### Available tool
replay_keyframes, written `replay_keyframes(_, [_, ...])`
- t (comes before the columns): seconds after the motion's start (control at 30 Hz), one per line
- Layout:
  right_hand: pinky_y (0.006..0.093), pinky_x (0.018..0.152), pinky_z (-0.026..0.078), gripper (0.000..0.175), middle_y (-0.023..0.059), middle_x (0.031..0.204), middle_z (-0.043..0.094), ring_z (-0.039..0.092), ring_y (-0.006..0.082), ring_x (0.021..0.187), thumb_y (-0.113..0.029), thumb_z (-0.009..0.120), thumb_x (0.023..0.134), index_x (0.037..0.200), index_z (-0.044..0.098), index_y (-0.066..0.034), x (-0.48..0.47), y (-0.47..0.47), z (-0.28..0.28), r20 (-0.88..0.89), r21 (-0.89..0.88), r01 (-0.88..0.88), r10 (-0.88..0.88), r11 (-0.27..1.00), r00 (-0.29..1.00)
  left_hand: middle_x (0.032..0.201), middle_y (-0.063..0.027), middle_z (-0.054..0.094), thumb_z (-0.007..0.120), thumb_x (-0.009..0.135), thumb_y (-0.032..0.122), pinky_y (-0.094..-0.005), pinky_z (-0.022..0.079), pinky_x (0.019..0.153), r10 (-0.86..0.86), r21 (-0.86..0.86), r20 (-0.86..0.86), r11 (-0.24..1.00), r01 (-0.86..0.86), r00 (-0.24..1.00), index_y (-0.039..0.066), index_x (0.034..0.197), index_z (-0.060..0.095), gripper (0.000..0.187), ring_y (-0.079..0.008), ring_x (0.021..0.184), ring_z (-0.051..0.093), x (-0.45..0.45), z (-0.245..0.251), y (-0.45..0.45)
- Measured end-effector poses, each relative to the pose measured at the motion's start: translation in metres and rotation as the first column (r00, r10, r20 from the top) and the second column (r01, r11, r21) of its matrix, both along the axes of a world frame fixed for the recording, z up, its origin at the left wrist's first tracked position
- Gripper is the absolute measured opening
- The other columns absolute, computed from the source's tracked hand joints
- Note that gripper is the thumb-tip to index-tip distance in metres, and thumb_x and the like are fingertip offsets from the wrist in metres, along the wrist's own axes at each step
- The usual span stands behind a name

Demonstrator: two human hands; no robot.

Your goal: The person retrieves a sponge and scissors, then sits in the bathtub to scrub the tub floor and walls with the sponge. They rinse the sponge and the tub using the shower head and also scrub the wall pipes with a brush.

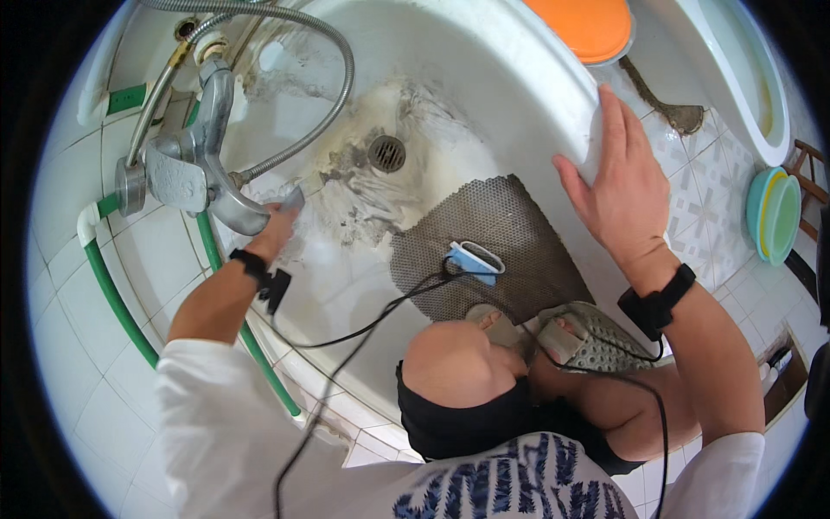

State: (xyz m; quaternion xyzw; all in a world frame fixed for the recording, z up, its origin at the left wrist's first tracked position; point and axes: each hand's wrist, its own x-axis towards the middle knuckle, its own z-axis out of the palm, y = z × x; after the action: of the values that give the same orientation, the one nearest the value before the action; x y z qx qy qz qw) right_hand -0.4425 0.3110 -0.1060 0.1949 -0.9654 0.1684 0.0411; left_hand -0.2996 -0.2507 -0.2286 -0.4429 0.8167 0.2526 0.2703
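Below the metal mixer tap (217, 143), my left hand (277, 227) grips a small grey flat tool (294, 198), probably a scraper. The tap's spout partly hides those fingers. The tool is at the stained inner surface of the white bathtub (350, 285). My right hand (626, 185) rests with fingers spread on the tub's rim. Dark grime and pale residue (369, 207) surround the round drain grate (387, 154). A blue and white handled brush (476, 259) lies on a grey perforated mat (512, 227) in front of my feet.
A flexible shower hose (343, 78) loops over the tub. Black cables (363, 331) run from my wrist straps across my legs. Green pipes (120, 305) follow the tiled wall at left. Outside the tub are an orange lid (587, 26) and stacked basins (775, 217).
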Motion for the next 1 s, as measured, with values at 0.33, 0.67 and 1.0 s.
replay_keyframes(0.33, [0.0429, 0.095, 0.059, 0.090, 0.0196, 0.146, 0.057, 0.065, 0.0374, 0.123, -0.034, 0.082, 0.088, 0.162, 0.037, -0.0081, 0.001, -0.003, 0.001, -0.010, -0.008, 0.002, -0.002, 1.000, 1.000, 0.092, -0.0171, 0.076, 0.079, 0.087, 0.031, -0.0369, 0.057, 0.061, -0.220, -0.215, -0.040, 0.955, 0.207, 0.975, -0.003, 0.122, 0.075, 0.049, -0.0219, 0.061, 0.067, -0.008, -0.012, -0.012])
replay_keyframes(0.67, [0.0425, 0.094, 0.059, 0.092, 0.0195, 0.146, 0.056, 0.065, 0.0380, 0.122, -0.035, 0.082, 0.089, 0.162, 0.035, -0.0062, 0.002, 0.000, -0.001, 0.007, 0.003, 0.004, -0.004, 1.000, 1.000, 0.114, -0.0260, 0.077, 0.078, 0.082, 0.036, -0.0428, 0.059, 0.094, -0.538, -0.292, 0.022, 0.802, 0.520, 0.842, -0.002, 0.123, 0.076, 0.056, -0.0401, 0.103, 0.075, -0.028, 0.017, 0.026])
replay_keyframes(1.0, [0.0432, 0.095, 0.059, 0.092, 0.0210, 0.146, 0.056, 0.065, 0.0391, 0.122, -0.034, 0.082, 0.088, 0.162, 0.035, -0.0060, 0.003, -0.004, 0.006, 0.055, 0.017, 0.005, -0.006, 1.000, 0.998, 0.120, -0.0236, 0.075, 0.079, 0.080, 0.038, -0.0440, 0.055, 0.101, -0.618, -0.402, 0.046, 0.708, 0.581, 0.785, 0.003, 0.120, 0.078, 0.053, -0.0412, 0.114, 0.070, -0.033, -0.007, 0.019])
